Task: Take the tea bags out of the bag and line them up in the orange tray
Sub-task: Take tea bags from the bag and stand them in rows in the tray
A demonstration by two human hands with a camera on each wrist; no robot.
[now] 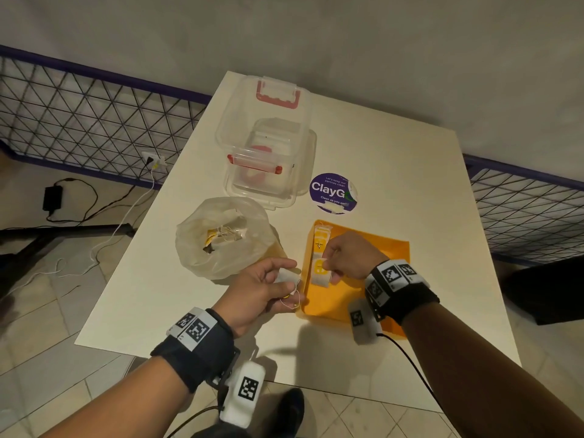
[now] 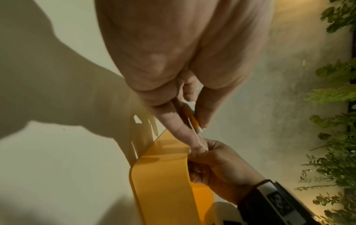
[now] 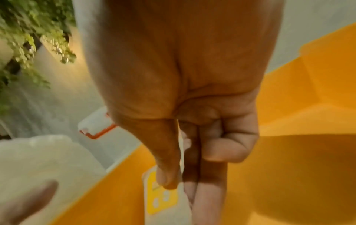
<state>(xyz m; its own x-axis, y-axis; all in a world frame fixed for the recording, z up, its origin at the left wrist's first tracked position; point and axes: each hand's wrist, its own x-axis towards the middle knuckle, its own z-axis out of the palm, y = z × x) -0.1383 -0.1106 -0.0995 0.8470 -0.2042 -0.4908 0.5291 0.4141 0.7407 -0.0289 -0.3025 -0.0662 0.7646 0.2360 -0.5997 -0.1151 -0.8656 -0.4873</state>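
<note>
The orange tray (image 1: 379,248) has bare floor right of the tea bags (image 1: 320,248).

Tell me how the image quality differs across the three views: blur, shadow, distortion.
Head view: sharp at the centre, wide-angle bend in the table edges, soft hand shadows at the near edge. Left wrist view: left hand close and soft, its broad shadow over the table, the orange tray crisp. Right wrist view: blurred throughout, right hand filling the frame and shading the tray floor.
</note>
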